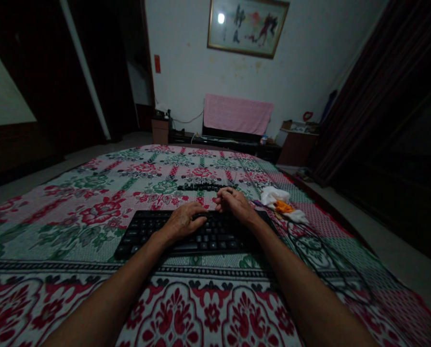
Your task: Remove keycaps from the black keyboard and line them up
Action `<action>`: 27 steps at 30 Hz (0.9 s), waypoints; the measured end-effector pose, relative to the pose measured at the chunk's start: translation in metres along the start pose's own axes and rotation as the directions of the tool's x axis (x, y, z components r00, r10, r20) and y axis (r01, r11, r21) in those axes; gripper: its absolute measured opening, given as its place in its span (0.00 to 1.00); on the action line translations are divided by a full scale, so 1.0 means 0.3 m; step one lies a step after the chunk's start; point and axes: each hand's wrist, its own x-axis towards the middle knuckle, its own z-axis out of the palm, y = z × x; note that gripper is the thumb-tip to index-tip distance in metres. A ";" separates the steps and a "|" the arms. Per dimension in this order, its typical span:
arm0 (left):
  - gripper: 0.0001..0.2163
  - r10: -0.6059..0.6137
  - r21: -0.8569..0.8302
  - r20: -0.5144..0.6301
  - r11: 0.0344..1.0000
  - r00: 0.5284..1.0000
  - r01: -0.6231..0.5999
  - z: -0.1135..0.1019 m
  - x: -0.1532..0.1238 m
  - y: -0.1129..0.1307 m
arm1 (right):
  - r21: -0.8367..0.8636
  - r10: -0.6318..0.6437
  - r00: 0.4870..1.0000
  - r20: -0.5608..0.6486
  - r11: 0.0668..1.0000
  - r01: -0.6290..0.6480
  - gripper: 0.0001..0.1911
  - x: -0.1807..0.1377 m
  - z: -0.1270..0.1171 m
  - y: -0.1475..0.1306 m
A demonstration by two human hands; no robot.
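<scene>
A black keyboard (143, 233) lies on a flowered bedspread (92, 207) in front of me. My left hand (182, 222) rests on the middle keys, fingers curled loosely down onto them. At the keyboard's far edge my right hand (235, 202) has its fingers bent together, fingertips pinched around something small that I cannot make out. A row of small black pieces (204, 186) lies on the cloth just beyond the keyboard.
A white and orange cloth bundle (278, 200) sits right of the keyboard. A black cable (316, 250) loops over the bedspread at right. Beyond the bed stand a pink-draped screen (237, 114), low cabinets and a dark curtain.
</scene>
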 end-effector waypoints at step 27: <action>0.17 -0.216 -0.301 0.023 0.929 0.976 0.213 -0.020 0.010 0.009 | -0.604 -0.166 0.977 0.137 0.768 0.215 0.10 0.016 -0.007 0.050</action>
